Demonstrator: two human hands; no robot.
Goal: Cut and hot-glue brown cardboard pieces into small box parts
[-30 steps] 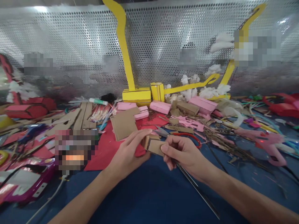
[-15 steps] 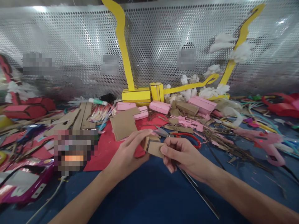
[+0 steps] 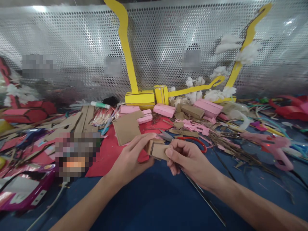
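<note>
Between my two hands is a small folded brown cardboard piece, with a bent edge facing left. My left hand grips its left side, fingers over the top and thumb underneath. My right hand pinches its right end between thumb and curled fingers. Just behind the right hand lie red-handled scissors, blades pointing left. A thin metal rod or strip runs from under the right hand toward the front. A red sheet and a larger cardboard piece lie behind my left hand.
A pink glue gun rests at the right beside twigs and scraps. Pink boxes and yellow cardboard shapes stand at the back before a perforated metal panel. A purple case sits at the left.
The right part of the cardboard has been pressed slightly left and tilted, closing the dark gap at its bent edge. Both hands keep their grip.
</note>
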